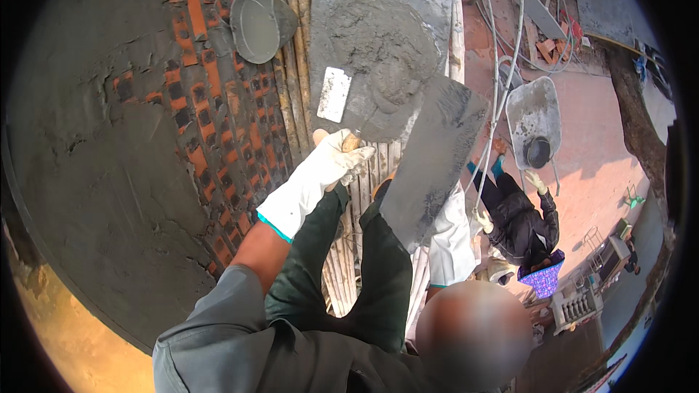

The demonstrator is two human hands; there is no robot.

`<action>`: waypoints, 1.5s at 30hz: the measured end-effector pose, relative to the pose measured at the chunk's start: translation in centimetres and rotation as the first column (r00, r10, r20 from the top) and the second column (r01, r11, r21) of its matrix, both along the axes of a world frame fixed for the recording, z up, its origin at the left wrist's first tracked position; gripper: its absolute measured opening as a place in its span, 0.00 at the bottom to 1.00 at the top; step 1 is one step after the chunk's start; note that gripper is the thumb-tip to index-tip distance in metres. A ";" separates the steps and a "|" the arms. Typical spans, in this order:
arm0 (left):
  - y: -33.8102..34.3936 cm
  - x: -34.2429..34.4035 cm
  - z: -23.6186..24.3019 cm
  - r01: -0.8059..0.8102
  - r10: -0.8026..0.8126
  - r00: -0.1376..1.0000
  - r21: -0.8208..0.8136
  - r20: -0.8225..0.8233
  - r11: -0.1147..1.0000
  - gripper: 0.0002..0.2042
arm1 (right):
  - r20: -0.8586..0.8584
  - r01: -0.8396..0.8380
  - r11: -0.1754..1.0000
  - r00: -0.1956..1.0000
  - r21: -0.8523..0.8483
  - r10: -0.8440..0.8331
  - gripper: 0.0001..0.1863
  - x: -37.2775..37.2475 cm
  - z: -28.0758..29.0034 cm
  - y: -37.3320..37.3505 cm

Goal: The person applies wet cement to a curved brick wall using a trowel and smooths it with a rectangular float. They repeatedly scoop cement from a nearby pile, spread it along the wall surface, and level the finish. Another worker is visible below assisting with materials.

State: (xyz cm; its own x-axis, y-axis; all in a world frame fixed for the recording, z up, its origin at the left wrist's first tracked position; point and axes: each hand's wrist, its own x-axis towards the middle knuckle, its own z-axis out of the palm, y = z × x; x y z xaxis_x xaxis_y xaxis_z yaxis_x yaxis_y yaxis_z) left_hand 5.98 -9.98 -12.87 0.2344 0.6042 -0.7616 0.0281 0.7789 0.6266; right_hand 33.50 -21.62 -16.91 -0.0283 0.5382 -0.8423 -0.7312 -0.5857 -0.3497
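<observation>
My left hand point(328, 169), in a white glove, is closed around the wooden handle point(351, 143) of a small trowel. Its pale, bright blade point(334, 94) lies over the mortar board, beside the wet mortar. A long, dark grey rectangular plastering board point(437, 156) slants in front of my right side. My gloved right hand point(449, 242) goes behind this board, which it appears to hold from beneath; its fingers are hidden. Grey mortar point(382, 51) is heaped on a flat sheet point(328, 11) ahead of me.
Bamboo poles point(375, 160) lie under my feet. Left is a brick wall point(211, 102) partly covered with grey render point(95, 175); a bucket point(260, 25) of grey liquid stands beside it. Below right, a person in dark clothes point(520, 222) is near a wheelbarrow point(535, 113) and thin upright poles point(502, 87).
</observation>
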 end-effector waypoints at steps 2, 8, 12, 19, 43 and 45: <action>0.0 0.1 7.4 -0.028 0.028 1.000 0.037 0.002 0.999 0.08 | 0.069 0.049 0.999 0.996 -0.001 -0.048 0.26 0.6 3.7 3.5; -2.3 0.9 26.9 0.426 -0.294 0.875 0.328 -0.384 0.843 0.08 | 0.063 -0.050 0.990 0.997 0.132 0.042 0.26 -1.0 13.9 8.2; -4.9 3.2 33.6 0.520 -0.306 0.731 0.208 -0.610 0.828 0.13 | 0.032 -0.151 0.970 0.989 0.189 0.148 0.27 -3.7 18.5 8.4; -13.4 -0.8 39.8 0.205 -0.019 0.916 0.425 -0.401 0.882 0.19 | 0.019 -0.255 0.933 0.966 0.254 0.258 0.28 -5.5 26.4 7.3; -19.4 -10.1 49.8 0.222 0.012 0.939 0.633 -0.344 0.742 0.18 | 0.302 -0.584 0.658 0.810 0.475 0.502 0.24 -17.0 39.5 -3.2; -21.6 -11.7 50.3 -0.154 0.145 0.988 0.570 0.062 0.807 0.15 | 0.235 -0.535 0.696 0.842 0.480 0.485 0.24 -17.9 39.8 -2.8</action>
